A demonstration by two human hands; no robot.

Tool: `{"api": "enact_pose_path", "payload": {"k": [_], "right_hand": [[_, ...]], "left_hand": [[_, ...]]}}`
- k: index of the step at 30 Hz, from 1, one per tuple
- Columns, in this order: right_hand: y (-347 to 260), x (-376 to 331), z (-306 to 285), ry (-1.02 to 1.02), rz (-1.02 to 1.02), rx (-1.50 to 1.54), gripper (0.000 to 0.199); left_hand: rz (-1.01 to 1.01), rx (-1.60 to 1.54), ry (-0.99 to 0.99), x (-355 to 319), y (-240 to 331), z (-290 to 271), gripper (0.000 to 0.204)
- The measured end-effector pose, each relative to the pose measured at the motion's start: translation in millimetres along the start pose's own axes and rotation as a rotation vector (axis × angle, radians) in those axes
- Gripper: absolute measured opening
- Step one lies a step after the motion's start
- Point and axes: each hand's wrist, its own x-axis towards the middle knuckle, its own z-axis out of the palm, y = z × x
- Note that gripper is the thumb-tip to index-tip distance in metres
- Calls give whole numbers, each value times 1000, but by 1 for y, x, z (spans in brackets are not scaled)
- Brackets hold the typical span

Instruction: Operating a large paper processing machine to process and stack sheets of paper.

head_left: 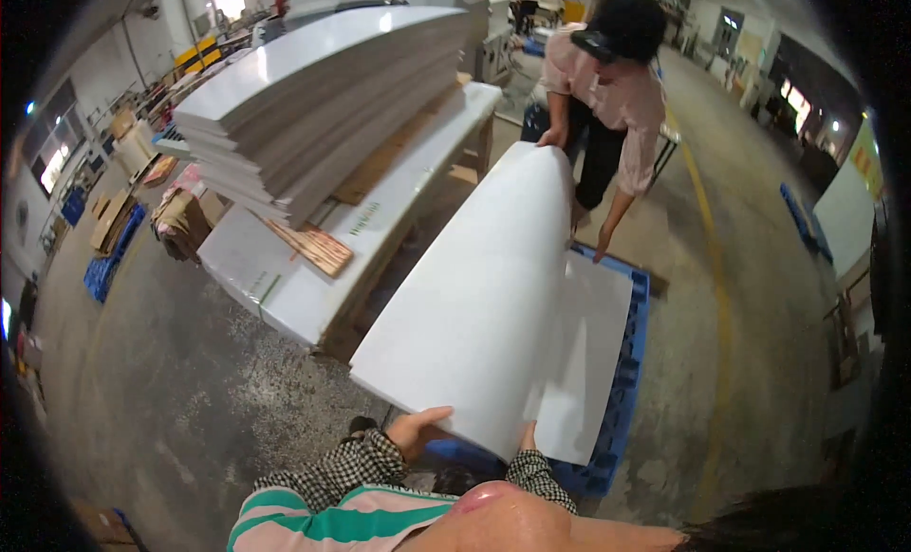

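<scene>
Overhead, head view, as I logged it:
Left hand: my left hand (418,429) gripped the near edge of the large white sheet (474,305), thumb on top, fingers curled under the edge.
Right hand: my right hand (527,438) was mostly hidden behind the same near edge; I could not tell how its fingers were set, only that it touched the sheet.
Sheet: it was raised and bowed, tilted up on its left side, above a flat white sheet (593,343) that lay on the blue pallet (622,400).
Co-worker: a person in a pink shirt (607,97) held the far end, one hand (550,138) on the top corner.
Left of sheet: a stack of white boards (323,106) rested on a white table (285,286), beside a wooden block (318,248).
Floor: grey concrete (190,410) with a yellow line (716,296).
</scene>
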Motion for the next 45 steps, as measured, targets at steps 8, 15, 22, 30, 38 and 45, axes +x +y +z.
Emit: {"api": "enact_pose_path", "payload": {"k": [8,15,22,30,38,45], "right_hand": [[-61,-11,148,-338,-99,250,66],[-105,-63,392,-233,-340,332,65],[-218,-140,591,-86,-837,-62,47],[-288,-92,669,174,-763,-617,59],[-260,-137,695,343,-719,-615,51],[-265,-140,686,878,-694,-959,66]], "left_hand": [[658,569,-388,-57,221,48,26],[669,529,-405,-91,442,-24,53],[1307,455,-191,-92,645,-123,42],[616,900,478,-87,727,-281,78],[1146,1062,589,-79,779,-447,70],[896,1217,171,-76,776,-389,61]]}}
